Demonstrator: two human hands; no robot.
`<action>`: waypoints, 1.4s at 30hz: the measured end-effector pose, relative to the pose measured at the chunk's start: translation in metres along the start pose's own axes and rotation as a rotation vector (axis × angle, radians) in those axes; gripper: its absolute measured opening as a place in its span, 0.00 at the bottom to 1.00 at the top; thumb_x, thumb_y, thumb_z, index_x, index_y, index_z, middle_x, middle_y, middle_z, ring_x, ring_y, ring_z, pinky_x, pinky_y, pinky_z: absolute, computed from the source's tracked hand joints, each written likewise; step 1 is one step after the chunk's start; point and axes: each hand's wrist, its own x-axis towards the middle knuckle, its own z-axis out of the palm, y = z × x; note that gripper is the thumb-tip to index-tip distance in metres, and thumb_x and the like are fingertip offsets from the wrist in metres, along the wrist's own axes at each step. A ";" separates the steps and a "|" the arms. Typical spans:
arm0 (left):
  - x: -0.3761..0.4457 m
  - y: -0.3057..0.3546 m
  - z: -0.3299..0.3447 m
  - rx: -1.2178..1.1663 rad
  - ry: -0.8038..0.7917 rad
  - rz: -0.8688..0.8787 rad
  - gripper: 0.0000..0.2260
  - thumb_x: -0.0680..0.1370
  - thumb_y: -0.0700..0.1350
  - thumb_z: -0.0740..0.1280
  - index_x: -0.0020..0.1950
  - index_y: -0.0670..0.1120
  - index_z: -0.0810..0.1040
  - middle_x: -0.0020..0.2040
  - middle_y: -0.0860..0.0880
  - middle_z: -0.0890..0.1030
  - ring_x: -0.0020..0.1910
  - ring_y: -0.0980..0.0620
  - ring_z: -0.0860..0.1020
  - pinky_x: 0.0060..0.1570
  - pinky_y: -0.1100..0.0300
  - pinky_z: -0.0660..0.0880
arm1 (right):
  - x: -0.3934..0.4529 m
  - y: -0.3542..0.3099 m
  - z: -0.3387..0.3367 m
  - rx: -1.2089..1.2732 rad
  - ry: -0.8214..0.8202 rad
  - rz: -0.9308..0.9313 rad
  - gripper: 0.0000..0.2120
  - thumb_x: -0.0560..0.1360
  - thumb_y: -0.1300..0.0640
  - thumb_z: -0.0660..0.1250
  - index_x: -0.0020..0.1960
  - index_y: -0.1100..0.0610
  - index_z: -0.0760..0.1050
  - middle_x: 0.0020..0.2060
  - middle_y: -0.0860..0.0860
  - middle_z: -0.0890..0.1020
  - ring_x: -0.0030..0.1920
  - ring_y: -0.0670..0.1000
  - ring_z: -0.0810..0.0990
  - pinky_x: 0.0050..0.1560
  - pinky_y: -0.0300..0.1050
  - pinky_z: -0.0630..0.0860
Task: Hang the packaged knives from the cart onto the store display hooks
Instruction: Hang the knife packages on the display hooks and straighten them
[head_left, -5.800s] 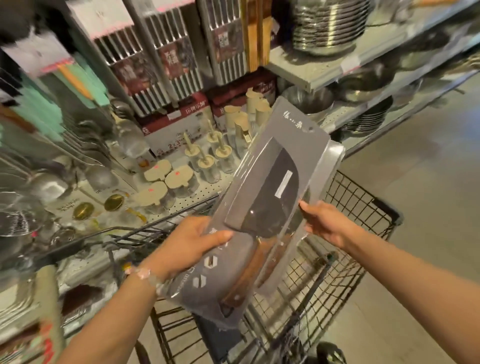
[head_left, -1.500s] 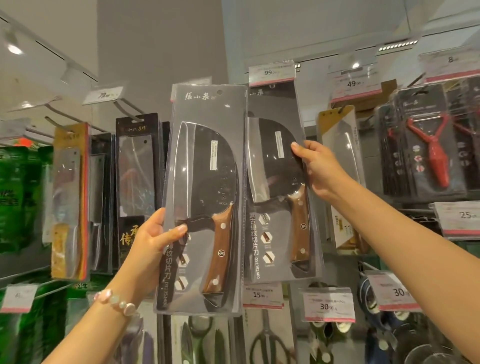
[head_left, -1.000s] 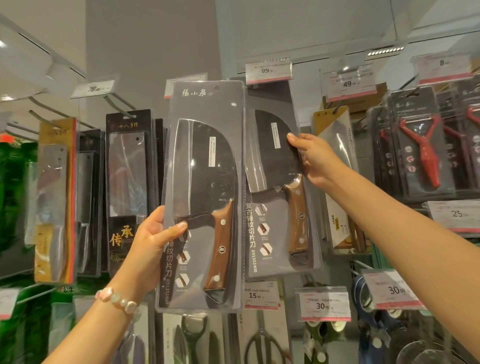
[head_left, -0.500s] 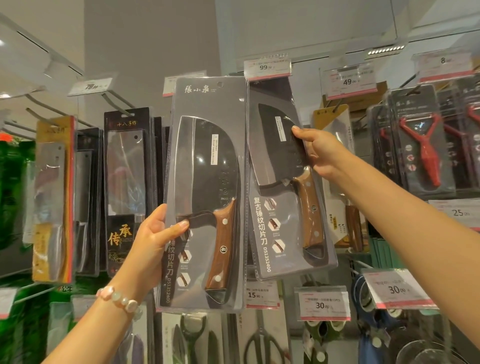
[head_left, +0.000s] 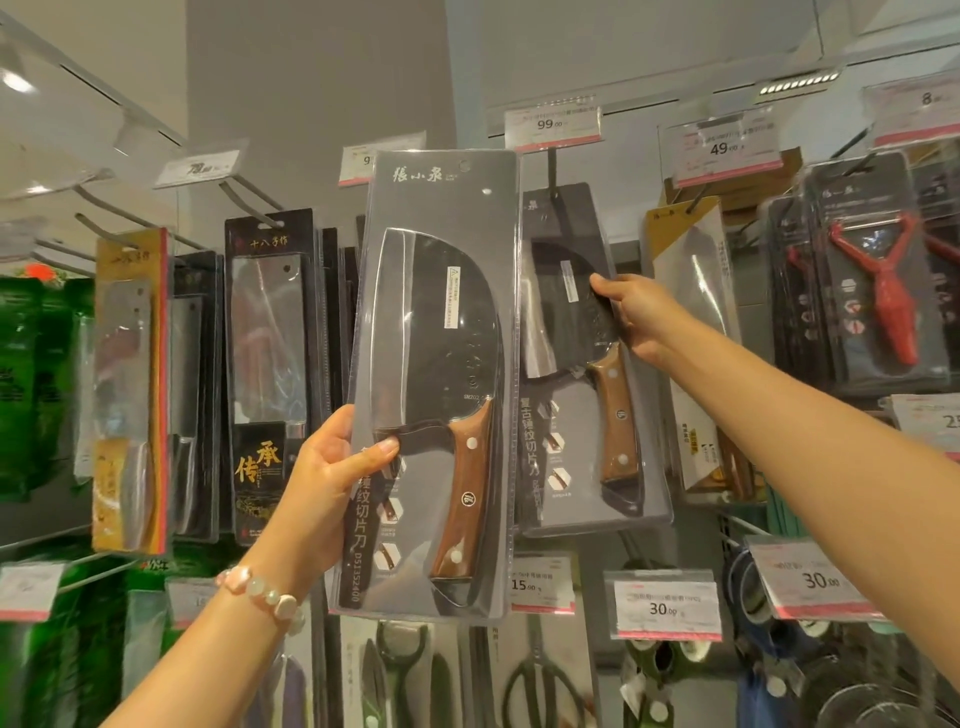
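Observation:
Two grey blister packs, each holding a dark cleaver with a wooden handle, are raised in front of the display wall. My left hand (head_left: 332, 483) grips the nearer packaged knife (head_left: 431, 384) by its left edge, thumb on the front, and holds it upright. My right hand (head_left: 636, 317) grips the right edge of the second packaged knife (head_left: 571, 364), which hangs below a dark display hook (head_left: 553, 166) under the 99.00 price tag (head_left: 553, 124). The top of this pack sits at the hook's lower end.
Other hanging knife packs (head_left: 270, 364) fill the hooks to the left. A yellow-topped pack (head_left: 691, 338) and red peelers (head_left: 883, 312) hang to the right. Bare hooks (head_left: 244, 197) stick out at upper left. Scissors (head_left: 540, 675) and price tags (head_left: 667, 608) line the row below.
The second pack has dropped lower and swung back toward the wall under the 99 tag, with my right hand still on its edge. My left hand's pack stays nearly still.

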 end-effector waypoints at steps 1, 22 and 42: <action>0.000 0.000 0.000 0.003 -0.003 -0.004 0.09 0.75 0.37 0.64 0.54 0.44 0.73 0.37 0.50 0.82 0.30 0.56 0.78 0.26 0.63 0.74 | 0.004 0.004 -0.001 0.005 0.014 -0.001 0.09 0.77 0.59 0.65 0.56 0.61 0.73 0.42 0.53 0.81 0.39 0.48 0.82 0.35 0.39 0.79; 0.002 -0.011 0.006 -0.050 -0.026 -0.028 0.14 0.71 0.39 0.67 0.56 0.43 0.75 0.39 0.46 0.82 0.31 0.52 0.78 0.26 0.60 0.74 | 0.039 0.034 -0.002 -0.424 0.113 0.010 0.20 0.80 0.56 0.60 0.68 0.63 0.63 0.63 0.56 0.74 0.62 0.56 0.74 0.58 0.44 0.70; 0.007 -0.033 0.070 -0.245 -0.055 -0.048 0.11 0.75 0.33 0.65 0.56 0.41 0.75 0.47 0.41 0.83 0.39 0.46 0.81 0.38 0.55 0.79 | -0.116 0.049 0.008 -0.060 -0.214 0.004 0.27 0.71 0.60 0.71 0.67 0.51 0.65 0.53 0.50 0.82 0.47 0.46 0.84 0.37 0.35 0.79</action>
